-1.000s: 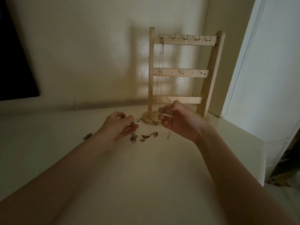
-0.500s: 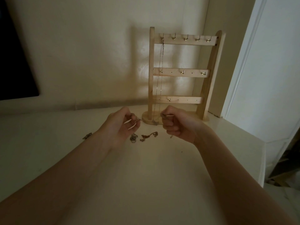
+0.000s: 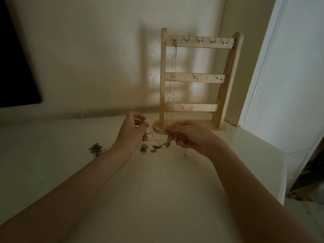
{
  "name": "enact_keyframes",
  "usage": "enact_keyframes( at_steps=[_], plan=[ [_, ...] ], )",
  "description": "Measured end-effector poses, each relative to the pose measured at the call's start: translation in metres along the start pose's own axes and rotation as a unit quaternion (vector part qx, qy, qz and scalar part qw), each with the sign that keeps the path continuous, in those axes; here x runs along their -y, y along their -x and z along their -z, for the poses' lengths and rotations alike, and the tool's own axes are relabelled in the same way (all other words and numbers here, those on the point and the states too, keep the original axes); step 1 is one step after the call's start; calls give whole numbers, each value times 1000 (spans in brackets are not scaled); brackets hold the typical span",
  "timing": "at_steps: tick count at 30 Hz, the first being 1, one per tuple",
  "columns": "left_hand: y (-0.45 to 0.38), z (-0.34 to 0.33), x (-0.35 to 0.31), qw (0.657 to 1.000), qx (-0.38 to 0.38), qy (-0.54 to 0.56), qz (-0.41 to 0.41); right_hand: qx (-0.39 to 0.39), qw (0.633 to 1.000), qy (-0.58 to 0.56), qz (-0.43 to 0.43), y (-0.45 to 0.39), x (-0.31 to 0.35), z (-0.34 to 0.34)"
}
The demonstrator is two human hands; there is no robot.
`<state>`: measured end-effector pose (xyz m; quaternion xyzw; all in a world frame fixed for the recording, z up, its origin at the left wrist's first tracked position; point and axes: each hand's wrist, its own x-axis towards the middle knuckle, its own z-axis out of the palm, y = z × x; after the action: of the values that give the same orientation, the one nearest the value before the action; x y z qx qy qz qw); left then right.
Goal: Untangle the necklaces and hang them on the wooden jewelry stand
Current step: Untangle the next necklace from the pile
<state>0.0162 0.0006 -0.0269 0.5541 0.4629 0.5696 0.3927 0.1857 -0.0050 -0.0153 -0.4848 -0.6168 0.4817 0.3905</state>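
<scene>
Left hand, right hand, apparently pinching chain

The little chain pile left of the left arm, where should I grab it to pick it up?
Probably pinch the chain pile from straight above with fingertips, at an outer loop. It lies flat and bunched on the white tabletop, apart from both hands, so nothing blocks a top approach, and lifting one loop should let it unravel.

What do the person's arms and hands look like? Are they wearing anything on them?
Both arms are bare from the bottom edge of the picture up to the hands, with no sleeves showing. The left hand and the right hand wear no gloves, and no watch or bracelet shows on either wrist. The light is too dim to tell about rings.
</scene>
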Motion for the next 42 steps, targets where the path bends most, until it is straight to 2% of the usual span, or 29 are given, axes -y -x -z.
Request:
enact_keyframes(
  at_steps=[5, 9, 12, 18, 22, 26, 30, 34, 39, 42],
  plan=[
    [3, -5, 1, 997, 0, -54, -62, -28, 999, -26, 11, -1, 2, -4],
    [7, -7, -2, 994, 17, -63, -88, -15, 1000, -1, 12, -2, 0, -6],
    [9, -6, -5, 993, 14, -62, -99, -10, 999, -33, 26, -3, 0, -6],
    [9, -4, -8, 997, 4, -50, -63, 14, 979, -199, 50, -3, 2, -1],
    [4, -3, -6, 999, -19, 23, -15, 13, 967, -251, 52, -2, 4, 0],
    [3, 0, -5, 997, -27, 66, 21, 0, 990, -134, 36, -3, 1, -4],
    [4, -1, -5, 999, -37, 15, -13, -7, 997, -66, 44, -3, 1, -7],
    [5, -2, -3, 997, -36, -38, -54, -59, 996, 21, 67, -5, 0, -12],
    [3, 3, 1, 989, -63, -111, -73, -100, 987, 81, 96, -7, 0, -13],
    [0, 6, 4, 986, -66, -127, -80, -112, 985, 65, 110, -7, 0, -12]
  ],
)
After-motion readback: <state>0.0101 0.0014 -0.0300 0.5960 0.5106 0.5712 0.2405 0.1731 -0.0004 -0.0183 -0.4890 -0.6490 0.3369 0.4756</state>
